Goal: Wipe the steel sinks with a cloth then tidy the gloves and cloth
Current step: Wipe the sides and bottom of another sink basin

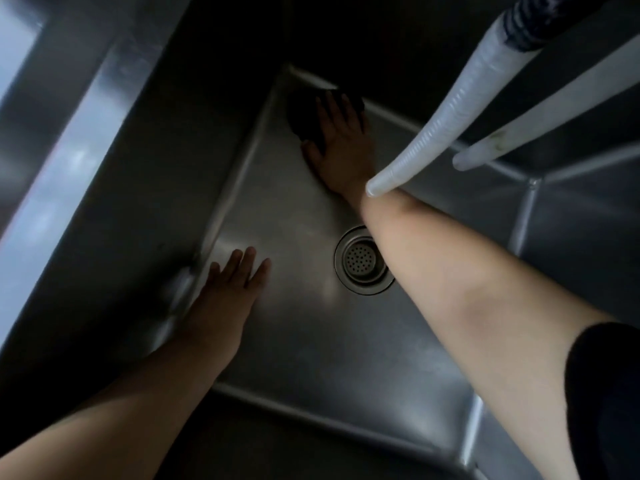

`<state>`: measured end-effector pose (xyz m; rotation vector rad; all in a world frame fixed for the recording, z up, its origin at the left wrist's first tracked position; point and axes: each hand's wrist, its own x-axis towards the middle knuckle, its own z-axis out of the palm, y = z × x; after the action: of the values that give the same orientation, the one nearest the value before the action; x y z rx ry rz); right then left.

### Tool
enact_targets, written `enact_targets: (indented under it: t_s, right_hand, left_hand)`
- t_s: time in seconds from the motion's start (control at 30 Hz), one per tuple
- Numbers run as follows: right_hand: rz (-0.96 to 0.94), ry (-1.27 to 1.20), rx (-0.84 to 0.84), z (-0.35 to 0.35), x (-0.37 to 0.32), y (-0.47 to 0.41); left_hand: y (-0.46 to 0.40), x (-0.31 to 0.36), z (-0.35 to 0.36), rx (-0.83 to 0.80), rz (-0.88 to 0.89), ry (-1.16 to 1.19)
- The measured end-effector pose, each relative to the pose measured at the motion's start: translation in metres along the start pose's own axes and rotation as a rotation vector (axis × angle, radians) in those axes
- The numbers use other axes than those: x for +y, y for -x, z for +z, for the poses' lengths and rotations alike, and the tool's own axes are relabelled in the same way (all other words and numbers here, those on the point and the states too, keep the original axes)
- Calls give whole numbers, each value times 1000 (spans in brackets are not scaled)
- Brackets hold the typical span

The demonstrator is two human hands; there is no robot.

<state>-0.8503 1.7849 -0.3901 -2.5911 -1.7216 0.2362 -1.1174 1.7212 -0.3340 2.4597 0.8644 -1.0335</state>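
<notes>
I look straight down into a deep steel sink (294,327) with a round drain strainer (362,259) near the middle of its floor. My right hand (341,140) reaches to the far corner and presses a dark cloth (303,110) flat against the sink floor, fingers spread straight over it. My left hand (230,289) hangs lower left with straight fingers, close to the left wall and floor edge; it holds nothing. No gloves are in view.
Two pale flexible hoses hang from the upper right, a ribbed hose (433,126) ending just above my right forearm and a smooth hose (519,129) beside it. The steel rim (69,161) runs along the left. A second basin (588,209) lies at the right.
</notes>
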Motion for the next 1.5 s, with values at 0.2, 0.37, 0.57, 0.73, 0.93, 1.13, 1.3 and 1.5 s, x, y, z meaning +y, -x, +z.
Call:
enact_targets:
  t_s: [0.2,0.37,0.57,0.73,0.93,1.13,1.3,1.5]
  right_hand:
    - [172,22,18,-14,81,57]
    - [428,7,20,-14,144,107]
    - [682,54,-10,-23,172,169]
    - [650,68,-77,-12,115,250]
    - [487,181,-478,-17,81,341]
    - [355,240,-876,-55,57,372]
    - [66,246,-935,-80,53,379]
    - [-529,286,-810,-66,32,371]
  left_hand:
    - [2,1,-2,-11,-4,-7]
    - [4,1,-1,-7,5,-5]
    - [4,2,-1,-26,18,-34]
    - [7,3,-4,-30,25,-84]
    - [16,3,-13,-32,51,-37]
    - [52,14,-58,136,63,-229]
    - [129,-14,-103,495,320,-213]
    - [168,-86,-113,712,529,-251]
